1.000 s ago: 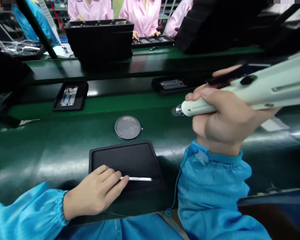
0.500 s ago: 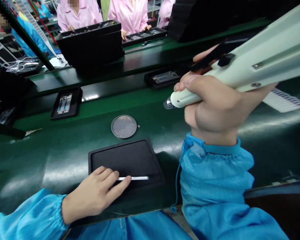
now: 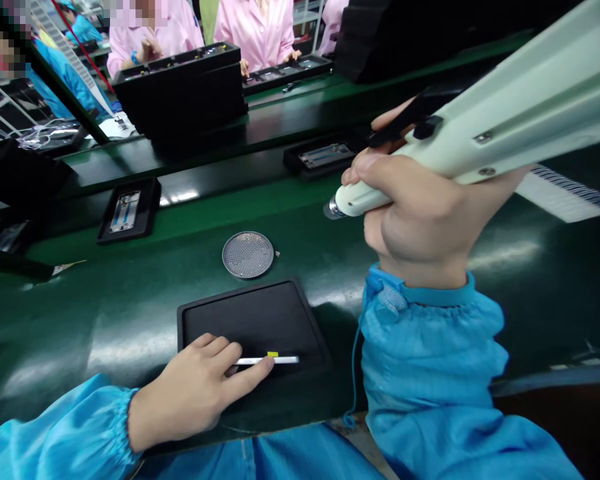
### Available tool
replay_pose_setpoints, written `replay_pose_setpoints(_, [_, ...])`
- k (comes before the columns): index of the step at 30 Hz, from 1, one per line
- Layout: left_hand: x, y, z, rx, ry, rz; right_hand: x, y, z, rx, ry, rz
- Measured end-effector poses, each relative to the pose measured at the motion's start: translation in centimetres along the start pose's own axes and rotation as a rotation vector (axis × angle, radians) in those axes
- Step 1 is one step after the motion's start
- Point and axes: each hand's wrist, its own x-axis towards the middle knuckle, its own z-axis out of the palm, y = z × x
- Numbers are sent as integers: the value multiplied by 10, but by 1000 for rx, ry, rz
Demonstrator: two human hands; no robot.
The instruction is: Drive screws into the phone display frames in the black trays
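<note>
No legible writing; one barcode label (image 3: pixel 565 193) lies right of the black tray (image 3: pixel 253 320). One matte rectangular black tray; on its near edge, one thin white strip (image 3: pixel 280 360) with a yellow tab, pinned under the left hand (image 3: pixel 200 393) fingertips. One round perforated metal disc (image 3: pixel 248 254) just beyond the tray. One pale plastic electric screwdriver (image 3: pixel 480 133) above and right of the tray, right hand (image 3: pixel 420 213) closed around it

The green worktop (image 3: pixel 130 313) is gleaming, smooth and glossy, throwing back pale glare. The black tray (image 3: pixel 260 317) is looking matt and rubbery. The perforated disc (image 3: pixel 248 254) is shining like dull metal. The slim strip (image 3: pixel 275 360) is glinting silvery. The pale driver (image 3: pixel 480 127) is showing smooth plastic with a bright metal tip. Blue sleeves (image 3: pixel 425 373) are shimmering as thin, slightly glossy cloth.
</note>
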Motion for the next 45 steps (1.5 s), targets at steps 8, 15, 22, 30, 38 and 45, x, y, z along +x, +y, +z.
replay_pose_setpoints(8, [-6,-2,7,-44,59,8,3,5,-3,-81,-11,3])
replay_pose_setpoints(15, [-10,-4,10,-102,240,34,2,3,-4,-34,7,41])
replay_pose_setpoints(22, [-7,-3,11,-86,249,33,2,9,-5,-77,-12,45])
replay_pose_setpoints(30, [-7,-8,11,-97,372,46,3,14,-6,-81,-20,39])
replay_pose_setpoints(38, [-7,-11,15,-93,406,63,1,17,-5,-79,4,63])
replay_pose_setpoints(45, [-6,-10,16,-67,407,53,0,18,-6,-93,-3,80])
